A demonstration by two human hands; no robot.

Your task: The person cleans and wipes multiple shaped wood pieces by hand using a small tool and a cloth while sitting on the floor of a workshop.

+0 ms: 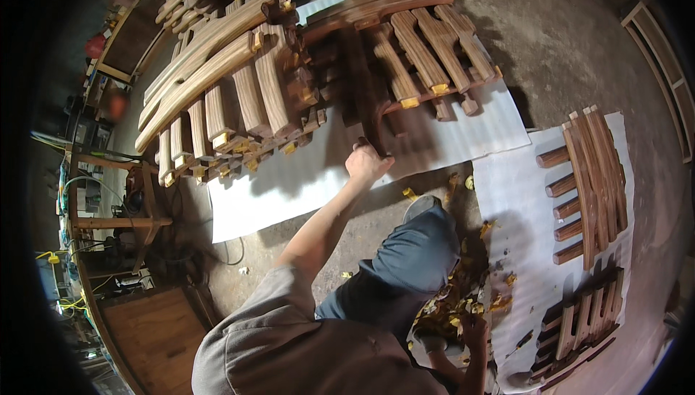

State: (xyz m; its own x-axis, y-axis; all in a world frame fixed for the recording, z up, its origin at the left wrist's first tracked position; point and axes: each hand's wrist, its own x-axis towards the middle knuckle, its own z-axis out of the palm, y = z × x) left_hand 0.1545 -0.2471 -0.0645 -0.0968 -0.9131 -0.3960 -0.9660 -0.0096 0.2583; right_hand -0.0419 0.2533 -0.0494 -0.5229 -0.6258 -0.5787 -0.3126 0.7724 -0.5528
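My left hand (369, 164) reaches forward with its fingers closed around the near end of a dark brown wooden furniture part (370, 107). That part is blurred and stretches away over a white foam sheet (260, 205). Beside it, to the right, lie several shaped wooden legs (421, 53), some with yellow tape on their ends. Low on the right, my right hand (474, 331) is near scraps of yellow tape (442, 311) on the floor. It is dim and small there, so whether it holds anything is unclear. My bent knee (418, 256) lies between the hands.
At left stands a high stack of striped wooden parts (217, 91). A second foam sheet (510, 188) carries slatted wooden parts (594, 188), dark-tipped slats (586, 319) and a small handled tool (521, 343). Far left are a wooden frame (119, 223) and cables (68, 302).
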